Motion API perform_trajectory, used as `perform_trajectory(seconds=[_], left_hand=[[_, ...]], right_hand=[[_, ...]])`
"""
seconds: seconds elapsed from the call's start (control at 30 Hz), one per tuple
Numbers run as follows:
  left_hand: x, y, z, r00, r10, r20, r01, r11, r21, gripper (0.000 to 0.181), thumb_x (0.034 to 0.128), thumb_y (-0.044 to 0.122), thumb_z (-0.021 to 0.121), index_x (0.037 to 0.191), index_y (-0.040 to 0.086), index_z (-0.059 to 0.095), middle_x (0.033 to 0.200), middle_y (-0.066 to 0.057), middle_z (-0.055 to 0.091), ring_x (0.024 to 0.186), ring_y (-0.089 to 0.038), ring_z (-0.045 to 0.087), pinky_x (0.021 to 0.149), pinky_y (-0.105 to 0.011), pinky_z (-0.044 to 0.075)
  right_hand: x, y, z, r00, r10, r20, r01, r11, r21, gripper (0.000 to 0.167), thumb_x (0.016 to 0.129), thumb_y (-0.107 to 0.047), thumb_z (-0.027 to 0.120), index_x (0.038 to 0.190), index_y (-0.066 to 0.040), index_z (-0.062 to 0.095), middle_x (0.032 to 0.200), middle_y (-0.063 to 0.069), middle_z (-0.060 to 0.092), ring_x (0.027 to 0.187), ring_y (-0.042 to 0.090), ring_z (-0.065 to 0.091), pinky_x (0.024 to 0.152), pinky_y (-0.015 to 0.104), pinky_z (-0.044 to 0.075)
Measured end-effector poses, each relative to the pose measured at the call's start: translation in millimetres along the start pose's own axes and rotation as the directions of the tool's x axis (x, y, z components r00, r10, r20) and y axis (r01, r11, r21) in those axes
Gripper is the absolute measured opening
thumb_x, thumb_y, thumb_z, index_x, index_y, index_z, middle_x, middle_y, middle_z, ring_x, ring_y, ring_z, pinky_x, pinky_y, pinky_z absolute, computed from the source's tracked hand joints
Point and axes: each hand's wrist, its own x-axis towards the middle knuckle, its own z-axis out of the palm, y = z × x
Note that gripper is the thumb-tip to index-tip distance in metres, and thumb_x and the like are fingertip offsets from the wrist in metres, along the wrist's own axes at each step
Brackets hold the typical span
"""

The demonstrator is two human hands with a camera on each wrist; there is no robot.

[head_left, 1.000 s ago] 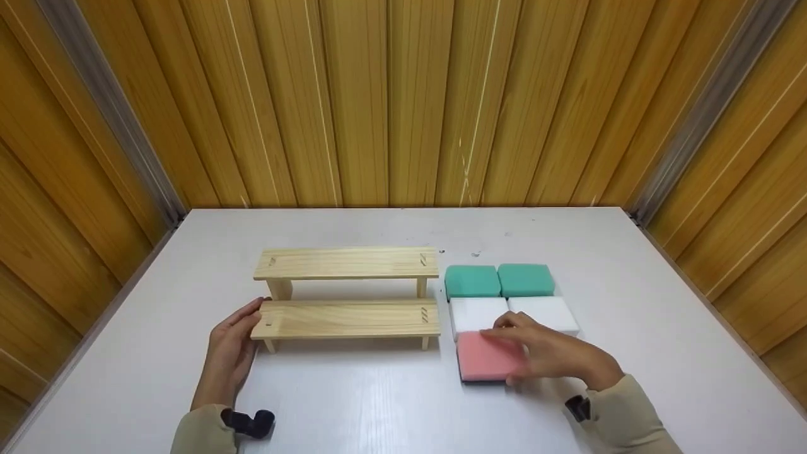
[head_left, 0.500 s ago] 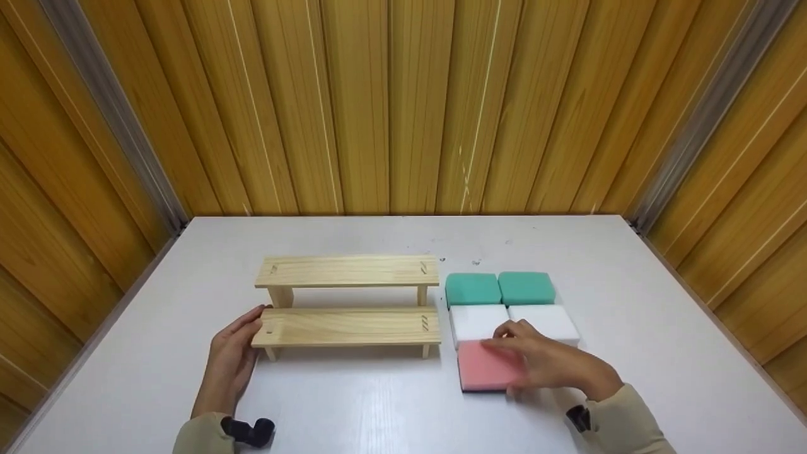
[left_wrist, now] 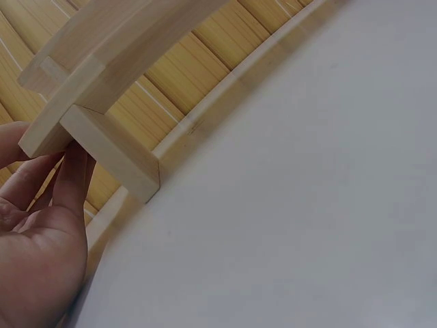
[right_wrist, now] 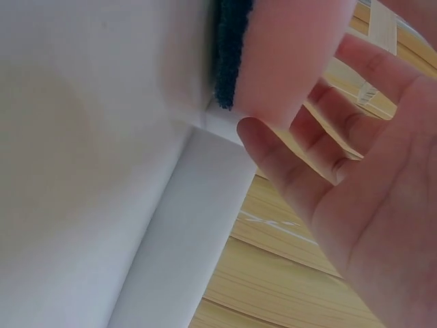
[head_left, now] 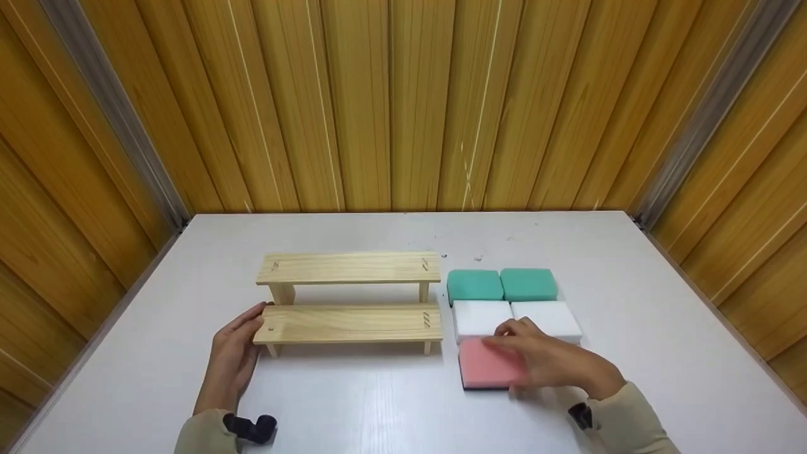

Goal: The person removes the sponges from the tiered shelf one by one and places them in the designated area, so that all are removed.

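In the head view a two-tier wooden stand (head_left: 350, 325) of pale wood stands left of centre on the white table. My left hand (head_left: 232, 353) holds the left end of its lower board; in the left wrist view the thumb lies over the board's end (left_wrist: 51, 126), with fingers beneath, beside a leg (left_wrist: 113, 154). To the right, my right hand (head_left: 558, 359) grips a pink sponge (head_left: 488, 364) with a dark scouring layer underneath. Fingers are at its far edge and one digit at its near side. The right wrist view shows the dark scouring layer (right_wrist: 232, 51) at the table surface.
Behind the pink sponge sit two white sponge blocks (head_left: 482, 317), side by side. Two green sponges (head_left: 528, 285) form the row behind them, close to the stand's right end. Wood-patterned panels (head_left: 403, 107) wall the table (head_left: 365, 410) at the back and sides.
The head view has tilted slightly, so the whole scene sits a little lower than a second ago. Both hands, the stand and the sponges keep their places relative to one another.
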Motion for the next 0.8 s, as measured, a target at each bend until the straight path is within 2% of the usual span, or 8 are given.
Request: perform_trajectory(seconds=[0.13,0.23,0.4,0.8], left_hand=[[0.4,1.0,-1.1,1.000,-0.007,-0.013,0.007,1.000,-0.030,0.044,0.0930,0.001,0.055,0.137,0.002,0.050,0.127,0.004,0.058,0.126,-0.007,0.052,0.104,-0.018,0.046],[0.4,1.7,-1.5,1.000,-0.009,-0.009,0.009,0.999,-0.038,0.046,0.0931,0.001,0.056,0.138,0.002,0.048,0.133,0.001,0.055,0.128,-0.008,0.050,0.105,-0.018,0.046],[-0.5,1.6,-1.0,1.000,-0.011,0.006,0.011,1.000,-0.014,0.051,0.0944,0.001,0.052,0.143,-0.001,0.038,0.151,-0.009,0.039,0.140,-0.016,0.038,0.105,-0.018,0.045],[0.6,1.5,-1.5,1.000,-0.024,-0.004,0.024,0.999,-0.031,0.050,0.0936,0.001,0.055,0.142,0.000,0.041,0.151,-0.009,0.040,0.140,-0.015,0.039,0.105,-0.018,0.046]], right_hand=[[0.3,-1.1,-1.0,1.000,0.006,0.006,-0.006,1.000,0.002,0.075,0.070,-0.026,0.084,0.138,-0.015,0.054,0.126,0.001,0.047,0.113,0.018,0.041,0.098,0.040,0.050],[0.7,-1.4,-1.7,1.000,0.010,0.006,-0.010,1.000,0.002,0.075,0.070,-0.026,0.084,0.138,-0.015,0.053,0.126,0.001,0.046,0.113,0.018,0.041,0.098,0.040,0.050],[0.5,-1.3,-1.5,1.000,0.008,0.007,-0.008,1.000,-0.001,0.074,0.071,-0.029,0.083,0.137,-0.015,0.054,0.126,0.001,0.047,0.112,0.018,0.041,0.097,0.039,0.050],[-0.8,-0.1,-3.1,1.000,-0.024,-0.016,0.024,1.000,0.002,0.071,0.074,-0.030,0.081,0.137,-0.014,0.054,0.127,0.001,0.048,0.114,0.017,0.044,0.100,0.039,0.050]])
